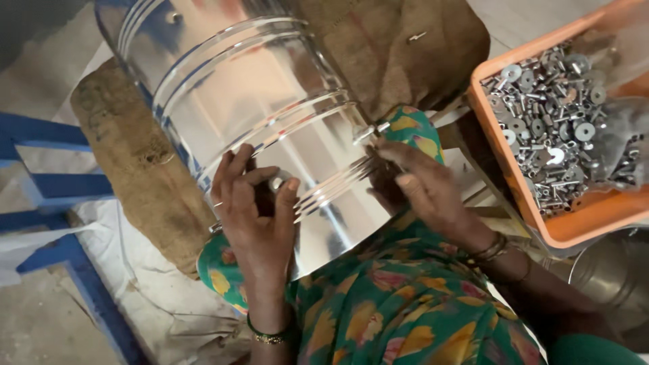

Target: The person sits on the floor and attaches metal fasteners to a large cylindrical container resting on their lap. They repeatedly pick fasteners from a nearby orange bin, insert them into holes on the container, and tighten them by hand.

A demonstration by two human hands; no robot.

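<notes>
Across the lap, the left hand (257,203) pinches a small rivet (276,182) against the steel drum (270,115). Right hand (419,186) lies spread, steadying the wall. Best practice, I judge: seat it square, drum braced firmly.

The shiny steel drum (257,101) fills the lap; to the right, the orange tray of rivets (574,223) blocks; free floor stays left, near the blue frame (61,189)

An orange tray (574,230) of metal fasteners (551,128) sits beside burlap sacking (142,162).
</notes>
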